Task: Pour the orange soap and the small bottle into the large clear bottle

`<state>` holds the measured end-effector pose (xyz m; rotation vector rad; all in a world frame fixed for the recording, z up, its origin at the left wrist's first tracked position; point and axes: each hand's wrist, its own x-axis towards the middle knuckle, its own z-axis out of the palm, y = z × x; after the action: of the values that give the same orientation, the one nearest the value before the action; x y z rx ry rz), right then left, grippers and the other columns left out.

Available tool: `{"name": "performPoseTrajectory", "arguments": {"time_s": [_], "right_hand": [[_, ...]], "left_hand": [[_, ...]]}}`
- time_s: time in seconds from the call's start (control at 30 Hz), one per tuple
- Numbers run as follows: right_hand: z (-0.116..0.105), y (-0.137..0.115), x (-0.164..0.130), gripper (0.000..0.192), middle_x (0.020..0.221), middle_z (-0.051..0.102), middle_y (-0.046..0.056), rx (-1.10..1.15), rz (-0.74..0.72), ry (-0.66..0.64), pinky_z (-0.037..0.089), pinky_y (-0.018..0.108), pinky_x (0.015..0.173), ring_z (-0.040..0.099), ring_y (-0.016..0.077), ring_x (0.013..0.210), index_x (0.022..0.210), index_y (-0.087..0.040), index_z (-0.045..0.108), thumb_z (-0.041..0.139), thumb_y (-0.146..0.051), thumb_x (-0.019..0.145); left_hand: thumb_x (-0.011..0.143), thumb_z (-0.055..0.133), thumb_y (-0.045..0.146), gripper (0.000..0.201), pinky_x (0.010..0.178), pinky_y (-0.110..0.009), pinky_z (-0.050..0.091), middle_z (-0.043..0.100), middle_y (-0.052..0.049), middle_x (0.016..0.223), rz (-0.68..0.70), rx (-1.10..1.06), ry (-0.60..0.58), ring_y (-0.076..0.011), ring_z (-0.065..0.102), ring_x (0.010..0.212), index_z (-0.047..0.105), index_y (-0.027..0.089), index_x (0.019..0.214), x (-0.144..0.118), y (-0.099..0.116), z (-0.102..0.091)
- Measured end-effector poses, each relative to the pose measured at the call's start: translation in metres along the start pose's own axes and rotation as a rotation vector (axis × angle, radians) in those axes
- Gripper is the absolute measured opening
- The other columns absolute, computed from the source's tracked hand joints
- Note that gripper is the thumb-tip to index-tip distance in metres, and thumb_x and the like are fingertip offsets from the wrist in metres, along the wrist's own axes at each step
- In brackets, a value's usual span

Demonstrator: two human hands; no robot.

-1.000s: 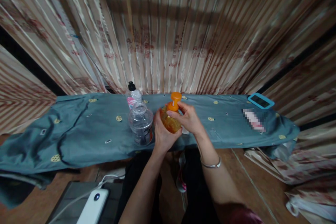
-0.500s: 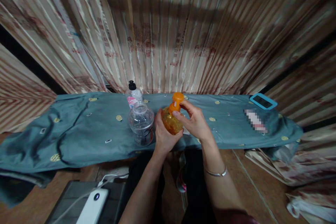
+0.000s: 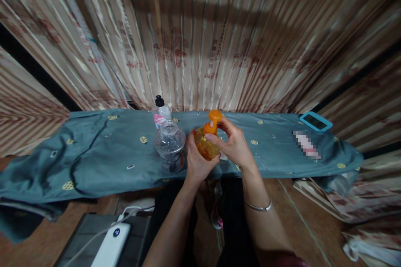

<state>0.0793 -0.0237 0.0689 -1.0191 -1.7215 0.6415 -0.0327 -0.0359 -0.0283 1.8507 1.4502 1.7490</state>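
Observation:
My left hand [image 3: 196, 160] wraps around the body of an orange pump bottle [image 3: 205, 147] near the front edge of a bench draped in a teal cloth [image 3: 103, 154]. The fingers of my right hand [image 3: 233, 144] pinch the bottle's orange pump top [image 3: 213, 120] at its collar. Just left of my hands stands an open clear plastic bottle [image 3: 170, 146]. Behind it is a small bottle with a black cap and pink label [image 3: 161, 112].
A phone in a blue case [image 3: 315, 121] and a blurred-out item [image 3: 306, 144] lie on the cloth at the right. Striped curtains hang behind. On the floor at lower left is a white power bank [image 3: 112, 248] with a cable on a dark case.
My right hand has shifted its fingers around the pump top's collar while my left keeps hold of the bottle. The view has drifted slightly.

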Motion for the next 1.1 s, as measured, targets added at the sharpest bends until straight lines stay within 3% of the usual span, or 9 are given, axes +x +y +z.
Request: {"name": "performPoseTrajectory", "arguments": {"time_s": [0.13, 0.23, 0.33, 0.53, 0.73, 0.97, 1.1], "right_hand": [[0.004, 0.000, 0.000, 0.038, 0.095, 0.066, 0.004, -0.083, 0.051, 0.176, 0.046, 0.040, 0.087, 0.062, 0.0239, 0.090, 0.092, -0.020, 0.057, 0.081, -0.036, 0.068], [0.001, -0.002, 0.001, 0.028, 0.103, 0.067, 0.006, 0.011, 0.021, 0.030, 0.046, 0.040, 0.092, 0.063, 0.0233, 0.098, 0.101, -0.020, 0.061, 0.072, -0.032, 0.078], [-0.002, -0.004, 0.001, 0.031, 0.120, 0.065, 0.009, 0.017, -0.010, -0.061, 0.043, 0.041, 0.098, 0.061, 0.0235, 0.108, 0.112, -0.020, 0.061, 0.066, -0.031, 0.083], [0.005, -0.008, 0.000, 0.042, 0.096, 0.066, 0.007, -0.147, 0.057, 0.157, 0.046, 0.042, 0.086, 0.062, 0.0258, 0.091, 0.097, -0.017, 0.059, 0.078, -0.043, 0.070], [0.000, -0.004, 0.000, 0.035, 0.125, 0.064, 0.008, -0.019, -0.028, -0.063, 0.042, 0.040, 0.101, 0.059, 0.0236, 0.113, 0.117, -0.019, 0.062, 0.066, -0.033, 0.085], [0.009, -0.003, 0.001, 0.049, 0.109, 0.068, 0.008, -0.107, 0.026, 0.168, 0.047, 0.042, 0.092, 0.063, 0.0261, 0.102, 0.108, -0.019, 0.062, 0.081, -0.042, 0.069], [0.003, -0.002, 0.000, 0.039, 0.112, 0.067, 0.012, -0.013, 0.030, 0.023, 0.044, 0.043, 0.097, 0.062, 0.0267, 0.107, 0.111, -0.015, 0.063, 0.072, -0.037, 0.079]], "left_hand": [[0.057, 0.082, 0.031, 0.109, 0.107, -0.051, 0.044, 0.046, -0.020, 0.139, -0.012, 0.001, -0.005, -0.0349, 0.049, 0.131, 0.018, 0.017, 0.145, 0.000, 0.000, 0.000], [0.057, 0.081, 0.030, 0.109, 0.107, -0.050, 0.044, 0.047, -0.019, 0.138, -0.011, -0.001, -0.011, -0.0343, 0.049, 0.130, 0.018, 0.017, 0.145, 0.000, 0.001, -0.001], [0.058, 0.081, 0.028, 0.108, 0.107, -0.050, 0.044, 0.046, -0.019, 0.139, -0.012, 0.010, -0.008, -0.0341, 0.049, 0.130, 0.018, 0.018, 0.145, 0.000, 0.002, -0.001], [0.058, 0.081, 0.030, 0.108, 0.106, -0.050, 0.045, 0.046, -0.020, 0.139, -0.001, 0.024, 0.013, -0.0347, 0.049, 0.130, 0.018, 0.016, 0.145, 0.000, 0.002, 0.001], [0.058, 0.080, 0.029, 0.107, 0.105, -0.050, 0.046, 0.049, -0.020, 0.136, 0.007, 0.010, 0.010, -0.0341, 0.052, 0.127, 0.019, 0.016, 0.145, 0.001, 0.002, 0.000], [0.060, 0.080, 0.033, 0.106, 0.106, -0.050, 0.045, 0.047, -0.021, 0.137, 0.004, 0.011, 0.011, -0.0347, 0.050, 0.129, 0.019, 0.016, 0.145, -0.001, 0.001, 0.001], [0.058, 0.081, 0.030, 0.108, 0.106, -0.049, 0.045, 0.047, -0.020, 0.139, -0.011, -0.010, -0.004, -0.0340, 0.050, 0.129, 0.018, 0.018, 0.145, 0.000, 0.002, 0.000]]}}
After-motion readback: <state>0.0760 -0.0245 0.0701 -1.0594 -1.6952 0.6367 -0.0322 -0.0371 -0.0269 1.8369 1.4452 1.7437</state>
